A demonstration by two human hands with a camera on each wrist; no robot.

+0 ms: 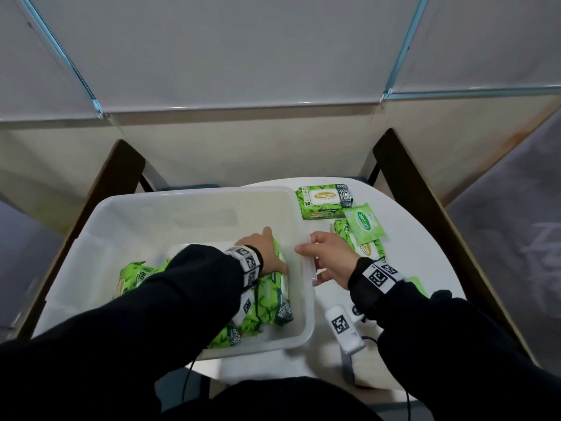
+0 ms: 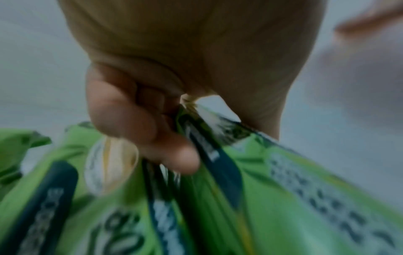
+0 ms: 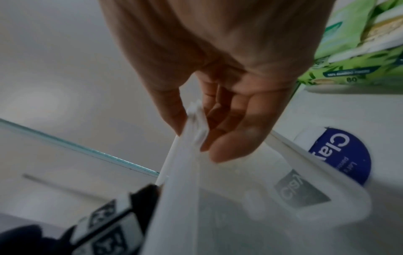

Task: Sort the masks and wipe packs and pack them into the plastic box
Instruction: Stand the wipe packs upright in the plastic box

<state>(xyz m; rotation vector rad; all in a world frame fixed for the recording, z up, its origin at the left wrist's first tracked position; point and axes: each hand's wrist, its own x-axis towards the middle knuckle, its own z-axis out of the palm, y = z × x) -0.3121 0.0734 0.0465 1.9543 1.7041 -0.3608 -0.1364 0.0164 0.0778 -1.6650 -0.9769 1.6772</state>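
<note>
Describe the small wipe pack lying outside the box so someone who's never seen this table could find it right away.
Start at the clear plastic box and look right of its far corner, where a large 80-count pack lies flat. The small wipe pack overlaps that pack's near right corner, tilted; it is paler, thinner and much smaller than its neighbours.

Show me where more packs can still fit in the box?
The far half of the plastic box is bare, between its back wall and the left hand. The near half is crowded with green wipe packs. The right hand grips the box's right rim.

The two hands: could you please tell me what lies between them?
In the head view, the plastic box's right wall separates the left hand, on wipe packs inside, from the right hand gripping it.
</note>
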